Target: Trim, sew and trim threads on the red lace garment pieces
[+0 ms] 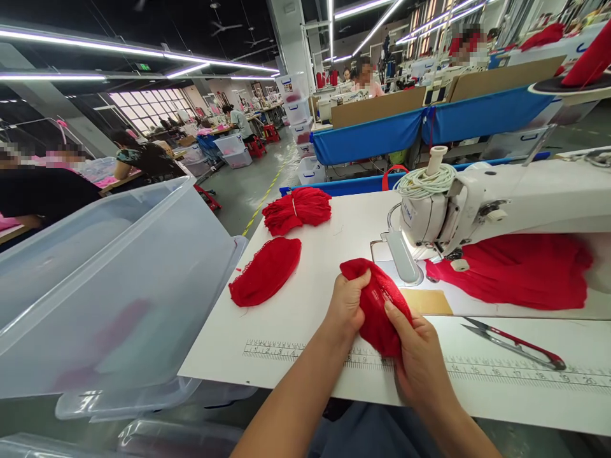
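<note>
A red piece of fabric [377, 305] is held above the white table between my two hands. My left hand [351, 299] pinches its left edge, thumb on top. Gripping the right edge is my right hand [415, 343], its thumb pressed on the cloth. To the left lies a red oval fabric piece [267, 270] with a lacy edge. Behind it rests a red fabric bundle [296, 210] tied with a light band. The white sewing machine [429, 210] stands to the right, with more red fabric [520, 270] under its arm.
Thread snips [518, 343] lie on the table's right side, near a printed ruler [281, 351]. A large clear plastic bin [143, 292] stands against the left. Blue cloth troughs [367, 143] hang beyond the table. Other people sit at stations farther off.
</note>
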Demonstrator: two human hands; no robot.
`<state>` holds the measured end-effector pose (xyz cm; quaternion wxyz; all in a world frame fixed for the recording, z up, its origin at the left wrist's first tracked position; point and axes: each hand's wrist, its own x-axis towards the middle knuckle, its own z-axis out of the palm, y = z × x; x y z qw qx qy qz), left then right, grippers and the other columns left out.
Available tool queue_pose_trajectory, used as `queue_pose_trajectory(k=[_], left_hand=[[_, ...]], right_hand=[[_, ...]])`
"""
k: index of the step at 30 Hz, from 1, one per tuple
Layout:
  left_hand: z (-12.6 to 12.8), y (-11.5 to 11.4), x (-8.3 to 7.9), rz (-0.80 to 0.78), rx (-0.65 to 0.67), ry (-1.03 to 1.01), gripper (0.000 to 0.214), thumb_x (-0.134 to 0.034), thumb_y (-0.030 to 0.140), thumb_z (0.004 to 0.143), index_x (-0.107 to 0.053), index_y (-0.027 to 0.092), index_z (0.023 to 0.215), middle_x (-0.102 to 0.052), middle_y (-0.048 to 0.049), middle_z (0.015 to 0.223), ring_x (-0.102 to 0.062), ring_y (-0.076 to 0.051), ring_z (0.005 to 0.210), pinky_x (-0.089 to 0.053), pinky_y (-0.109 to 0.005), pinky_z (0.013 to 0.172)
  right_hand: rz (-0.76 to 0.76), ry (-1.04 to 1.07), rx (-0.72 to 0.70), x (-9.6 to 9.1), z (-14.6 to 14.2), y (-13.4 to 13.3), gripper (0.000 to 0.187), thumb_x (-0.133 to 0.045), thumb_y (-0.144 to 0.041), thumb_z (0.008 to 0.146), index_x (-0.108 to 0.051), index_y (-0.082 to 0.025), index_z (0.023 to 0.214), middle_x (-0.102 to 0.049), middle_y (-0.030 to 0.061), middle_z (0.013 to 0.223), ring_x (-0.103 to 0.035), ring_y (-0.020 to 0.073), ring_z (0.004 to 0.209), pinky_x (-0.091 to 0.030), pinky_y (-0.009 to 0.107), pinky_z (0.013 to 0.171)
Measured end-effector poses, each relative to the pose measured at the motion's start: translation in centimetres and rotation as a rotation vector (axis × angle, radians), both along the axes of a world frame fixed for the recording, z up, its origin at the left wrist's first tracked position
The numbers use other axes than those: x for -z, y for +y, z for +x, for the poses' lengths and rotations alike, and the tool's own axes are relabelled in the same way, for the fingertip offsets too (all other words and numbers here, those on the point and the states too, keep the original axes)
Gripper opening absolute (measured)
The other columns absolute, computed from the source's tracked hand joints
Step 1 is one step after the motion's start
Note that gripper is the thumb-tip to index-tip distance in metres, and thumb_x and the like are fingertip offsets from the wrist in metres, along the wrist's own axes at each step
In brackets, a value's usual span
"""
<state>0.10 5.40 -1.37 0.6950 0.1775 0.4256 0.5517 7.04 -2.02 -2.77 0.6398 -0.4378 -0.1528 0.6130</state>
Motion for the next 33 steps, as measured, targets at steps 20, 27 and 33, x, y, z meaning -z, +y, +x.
queue_pose_trajectory(k=[20,27,33], left_hand=[[-0.9,0.9,-0.5,-0.126,0.006,-0.065,0.010,-0.064,0.011,0.082,-0.064,0.010,0.072,-0.066,-0.0068,0.068,-0.063,-0.015,0.061,-0.054,-0.032,0.073],[-0.6,0.4,-0.6,-0.116,0.134,-0.147,0.007,-0.071,0.015,0.080,-0.067,0.010,0.079,-0.069,-0.0059,0.073,-0.065,-0.015,0.066,-0.054,-0.032,0.084],[-0.6,1.0,-0.3,-0.207,0.006,-0.133,0.013,-0.071,0.011,0.078,-0.064,0.010,0.067,-0.067,-0.0071,0.066,-0.064,-0.016,0.059,-0.056,-0.033,0.079]], right_hand=[[-0.179,0.038,-0.034,-1.5,1.8,-3.1,0.042,-0.093,-0.043,0.043,-0.066,-0.018,0.063,-0.045,-0.0055,0.051,-0.032,0.0057,0.046,-0.033,0.016,0.040],[-0.128,0.012,-0.002,-1.8,4.5,-1.1,0.050,-0.094,-0.042,0.041,-0.052,-0.018,0.055,-0.037,-0.0074,0.050,-0.025,0.0050,0.047,-0.027,0.015,0.038],[-0.031,-0.067,-0.102,-0.5,3.9,-1.9,0.035,-0.088,-0.044,0.055,-0.067,-0.019,0.067,-0.049,-0.0036,0.052,-0.042,0.0118,0.050,-0.040,0.022,0.047]])
